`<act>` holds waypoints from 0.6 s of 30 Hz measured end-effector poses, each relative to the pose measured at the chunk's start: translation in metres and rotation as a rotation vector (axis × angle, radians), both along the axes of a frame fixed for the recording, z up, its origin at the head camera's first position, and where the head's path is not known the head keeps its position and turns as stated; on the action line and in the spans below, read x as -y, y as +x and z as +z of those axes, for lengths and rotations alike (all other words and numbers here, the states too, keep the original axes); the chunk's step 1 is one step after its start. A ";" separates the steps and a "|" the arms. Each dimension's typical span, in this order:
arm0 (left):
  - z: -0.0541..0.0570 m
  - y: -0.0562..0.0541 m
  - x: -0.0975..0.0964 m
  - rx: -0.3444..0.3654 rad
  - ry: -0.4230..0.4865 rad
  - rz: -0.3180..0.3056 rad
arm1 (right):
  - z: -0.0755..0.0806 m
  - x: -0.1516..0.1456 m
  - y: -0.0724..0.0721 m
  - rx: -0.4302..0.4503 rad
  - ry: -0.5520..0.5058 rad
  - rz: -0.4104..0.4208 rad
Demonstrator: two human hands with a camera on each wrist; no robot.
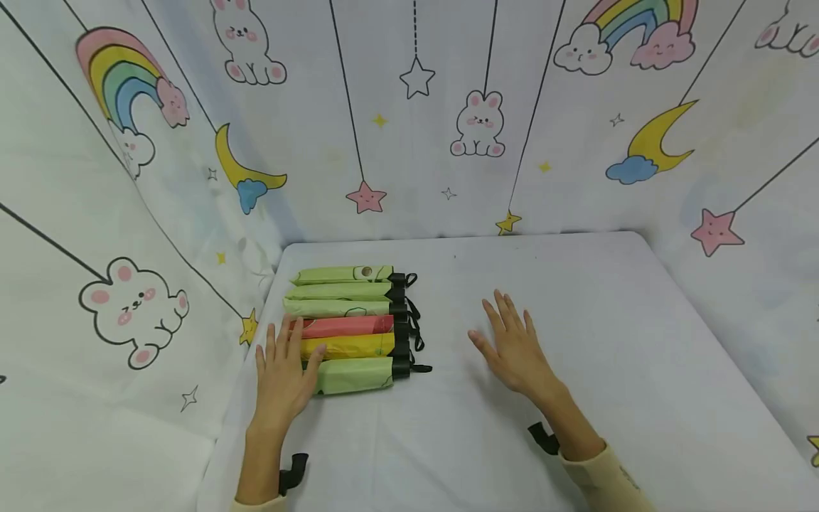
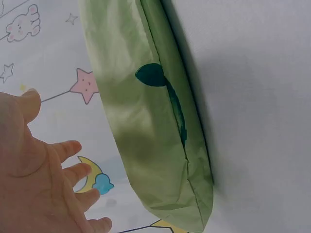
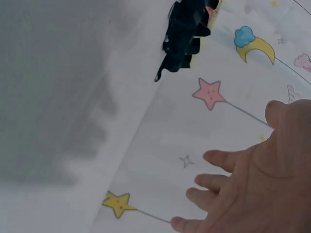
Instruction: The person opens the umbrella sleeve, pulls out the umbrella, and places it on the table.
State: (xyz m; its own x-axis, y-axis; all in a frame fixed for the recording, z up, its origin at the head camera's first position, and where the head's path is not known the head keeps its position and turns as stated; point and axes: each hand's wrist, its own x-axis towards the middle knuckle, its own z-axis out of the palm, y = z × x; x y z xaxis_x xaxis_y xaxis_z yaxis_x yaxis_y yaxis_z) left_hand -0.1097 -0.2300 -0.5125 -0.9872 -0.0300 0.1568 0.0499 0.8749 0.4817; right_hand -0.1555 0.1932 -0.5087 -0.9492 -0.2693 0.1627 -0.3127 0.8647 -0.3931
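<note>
Several folded umbrellas lie in a row on the left of the table, their black handles and strap loops pointing right. Nearest me is a light green umbrella (image 1: 355,375), which in the left wrist view shows a dark green leaf print. Beyond it come a yellow umbrella (image 1: 358,346), a red umbrella (image 1: 348,326) and more light green umbrellas (image 1: 342,292). My left hand (image 1: 283,373), fingers spread, is over the left ends of the nearer ones; whether it touches them I cannot tell. To the right of the handles, my right hand (image 1: 517,352) hovers above the table with fingers extended, holding nothing.
A white cloth covers the table (image 1: 576,299). Around its back and sides hangs a pale curtain (image 1: 409,156) printed with rabbits, stars, moons and rainbows. A black mount (image 1: 294,471) sits at the left wrist, another black mount (image 1: 544,438) at the right.
</note>
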 end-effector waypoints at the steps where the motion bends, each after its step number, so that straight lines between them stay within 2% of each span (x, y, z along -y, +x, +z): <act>1: 0.000 0.000 0.000 0.003 0.006 0.004 | 0.000 0.002 0.001 0.003 -0.002 0.003; 8: -0.003 0.006 0.004 0.010 0.051 0.035 | -0.006 0.019 0.007 0.033 -0.047 0.017; 13: -0.006 0.011 0.011 0.038 0.088 0.066 | -0.009 0.030 0.010 0.020 -0.062 0.024; 18: -0.009 0.015 0.016 0.034 0.090 0.112 | -0.010 0.038 0.012 0.016 -0.092 0.037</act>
